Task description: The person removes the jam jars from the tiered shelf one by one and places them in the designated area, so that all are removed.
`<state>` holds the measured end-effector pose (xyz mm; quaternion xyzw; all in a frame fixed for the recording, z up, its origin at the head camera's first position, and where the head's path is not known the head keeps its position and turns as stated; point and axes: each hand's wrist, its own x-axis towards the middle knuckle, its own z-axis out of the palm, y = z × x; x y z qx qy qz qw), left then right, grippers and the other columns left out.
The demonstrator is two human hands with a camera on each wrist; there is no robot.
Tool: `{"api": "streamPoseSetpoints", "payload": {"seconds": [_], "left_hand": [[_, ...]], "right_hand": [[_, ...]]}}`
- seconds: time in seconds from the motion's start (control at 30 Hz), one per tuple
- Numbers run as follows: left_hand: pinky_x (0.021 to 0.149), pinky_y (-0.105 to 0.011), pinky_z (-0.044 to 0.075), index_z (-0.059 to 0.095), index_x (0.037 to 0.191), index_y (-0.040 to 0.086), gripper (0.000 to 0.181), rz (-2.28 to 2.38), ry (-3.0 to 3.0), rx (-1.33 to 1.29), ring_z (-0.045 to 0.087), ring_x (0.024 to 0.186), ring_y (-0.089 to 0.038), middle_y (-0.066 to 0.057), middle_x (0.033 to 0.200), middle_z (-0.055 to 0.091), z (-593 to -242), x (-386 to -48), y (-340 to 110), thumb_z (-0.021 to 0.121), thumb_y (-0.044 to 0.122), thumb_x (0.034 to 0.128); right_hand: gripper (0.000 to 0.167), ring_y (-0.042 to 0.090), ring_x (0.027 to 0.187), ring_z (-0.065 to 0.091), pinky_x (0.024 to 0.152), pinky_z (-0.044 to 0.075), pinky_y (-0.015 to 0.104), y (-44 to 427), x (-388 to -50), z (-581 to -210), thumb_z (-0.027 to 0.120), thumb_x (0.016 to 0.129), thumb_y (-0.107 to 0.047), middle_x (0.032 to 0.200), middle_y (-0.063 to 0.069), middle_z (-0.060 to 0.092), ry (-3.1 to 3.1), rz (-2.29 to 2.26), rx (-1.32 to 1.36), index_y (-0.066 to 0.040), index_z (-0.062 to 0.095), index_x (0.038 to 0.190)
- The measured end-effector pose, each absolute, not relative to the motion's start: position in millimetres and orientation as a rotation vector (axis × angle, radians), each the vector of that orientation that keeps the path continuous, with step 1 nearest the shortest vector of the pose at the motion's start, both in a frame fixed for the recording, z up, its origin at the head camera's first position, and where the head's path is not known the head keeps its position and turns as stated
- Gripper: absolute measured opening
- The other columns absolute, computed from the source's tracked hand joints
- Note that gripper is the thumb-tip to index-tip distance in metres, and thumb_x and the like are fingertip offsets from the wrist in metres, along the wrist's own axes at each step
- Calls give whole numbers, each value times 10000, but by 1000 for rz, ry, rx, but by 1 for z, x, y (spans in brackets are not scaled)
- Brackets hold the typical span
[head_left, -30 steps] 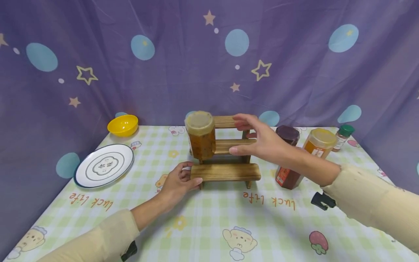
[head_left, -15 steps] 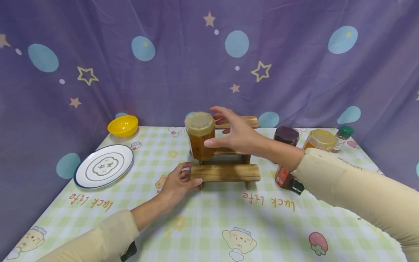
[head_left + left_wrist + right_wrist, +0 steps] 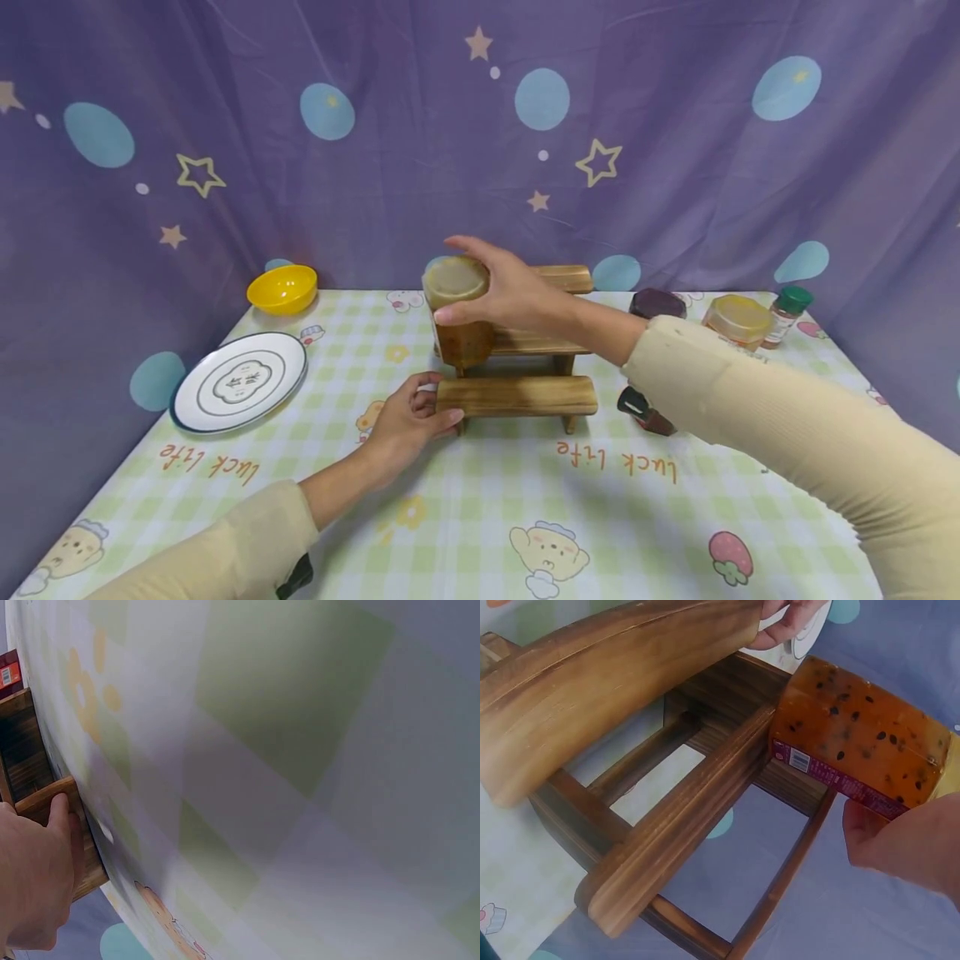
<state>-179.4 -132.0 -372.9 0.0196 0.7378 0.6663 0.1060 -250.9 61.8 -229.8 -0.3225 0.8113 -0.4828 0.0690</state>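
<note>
A three-step wooden rack [image 3: 525,395] stands at the middle of the table. On its middle step, at the left end, a jar of amber jelly with dark seeds [image 3: 467,340] stands upright under a pale yellowish lid. My right hand [image 3: 513,290] holds the jar near its top, thumb at the front and fingers round the far side. In the right wrist view the jar [image 3: 855,735] touches the step, with a barcode label on its side. My left hand [image 3: 405,421] grips the left end of the rack's lowest step, thumb on the front edge.
Right of the rack stand a dark-lidded jar [image 3: 657,303], a yellow-lidded jar [image 3: 738,318] and a green-capped bottle [image 3: 787,312], partly behind my right sleeve. To the left are a white plate [image 3: 217,410] and a yellow bowl [image 3: 282,290]. A purple curtain [image 3: 420,167] hangs behind.
My right hand has moved left across the rack to the jar and taken hold of its upper part. The left hand has stayed on the lowest step, and the jar has not moved.
</note>
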Motion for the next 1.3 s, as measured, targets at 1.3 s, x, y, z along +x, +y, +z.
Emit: {"api": "streamPoseSetpoints", "payload": {"seconds": [1.3], "left_hand": [[895,-359,575,394,1367,66,597,1989,2162,50,646,1004,-280,-168,1139,587,-374,-180,-131,700,-4,859]], "right_hand": [[696,175,966,568,787,537,339,108,-229,-201,895,683,-208,1107,21,616,2595,-1468,-964,-198,565,1296]]}}
